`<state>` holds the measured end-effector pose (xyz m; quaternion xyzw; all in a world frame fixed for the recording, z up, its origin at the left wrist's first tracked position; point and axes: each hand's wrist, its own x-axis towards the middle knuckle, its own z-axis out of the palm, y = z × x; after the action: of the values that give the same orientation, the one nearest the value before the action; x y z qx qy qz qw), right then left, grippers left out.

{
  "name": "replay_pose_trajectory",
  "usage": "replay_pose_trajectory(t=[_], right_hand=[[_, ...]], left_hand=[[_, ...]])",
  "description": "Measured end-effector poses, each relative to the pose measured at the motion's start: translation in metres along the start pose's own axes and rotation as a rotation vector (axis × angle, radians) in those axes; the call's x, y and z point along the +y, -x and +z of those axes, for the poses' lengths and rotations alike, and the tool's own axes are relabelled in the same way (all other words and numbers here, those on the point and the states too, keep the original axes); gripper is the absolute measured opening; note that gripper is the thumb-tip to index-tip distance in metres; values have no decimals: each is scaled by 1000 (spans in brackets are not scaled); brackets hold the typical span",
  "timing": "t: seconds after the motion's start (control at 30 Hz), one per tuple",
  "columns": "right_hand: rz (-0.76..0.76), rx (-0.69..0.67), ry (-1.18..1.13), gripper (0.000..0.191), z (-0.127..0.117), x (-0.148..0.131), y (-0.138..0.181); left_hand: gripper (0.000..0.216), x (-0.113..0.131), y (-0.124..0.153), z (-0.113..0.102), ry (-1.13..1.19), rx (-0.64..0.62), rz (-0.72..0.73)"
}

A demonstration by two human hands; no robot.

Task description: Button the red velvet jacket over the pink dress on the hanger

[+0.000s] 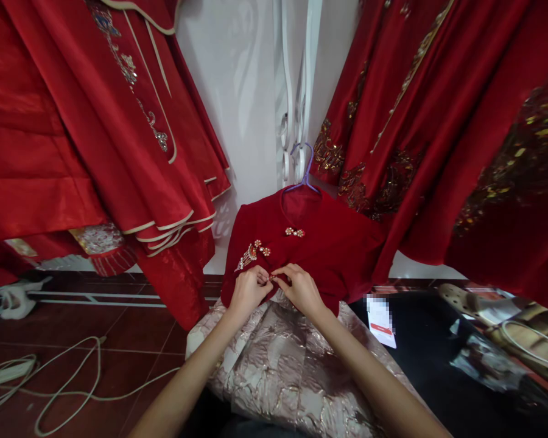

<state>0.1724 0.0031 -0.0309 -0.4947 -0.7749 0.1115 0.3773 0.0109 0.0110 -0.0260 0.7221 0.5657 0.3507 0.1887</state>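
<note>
A dark red velvety jacket (329, 249) hangs in front of me from a purple hanger (307, 173). My left hand (251, 289) pinches the lower front edge of the jacket between thumb and fingertips. Right beside it, my right hand (300, 289) is closed in a pinch on the same edge, at a small reddish fastening (271, 278) mostly hidden by the fingertips. Higher on the chest sits a pearl and flower clasp (295, 232). A jewelled brooch with dangling beads (250, 254) is fixed left of it. Pale brocade fabric (283, 371) spreads below the hands.
Red embroidered garments (155, 121) hang at left, and sequinned red garments (438, 121) at right. Behind stands a white scrolled metal rack (287, 79). A lit phone (380, 322) lies on a black surface. A cable (95, 377) loops over the tiled floor.
</note>
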Motion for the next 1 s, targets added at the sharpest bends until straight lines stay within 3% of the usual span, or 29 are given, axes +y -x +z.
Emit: replay_pose_trajectory(t=[0.47,0.77,0.9,1.0], right_hand=[[-97,-66,193,15,-6,-4,-5],[-92,-29,188,14,0,-4,-6],[-80,-20,217,14,-2,-5,-3],[-48,15,199,19,-12,-6,8]], left_hand=[[9,-3,-2,0,142,-39,-72],[13,-9,-5,-1,226,-94,-95],[9,-7,-7,-10,148,-140,-25],[18,-1,-8,-24,17,-52,13]])
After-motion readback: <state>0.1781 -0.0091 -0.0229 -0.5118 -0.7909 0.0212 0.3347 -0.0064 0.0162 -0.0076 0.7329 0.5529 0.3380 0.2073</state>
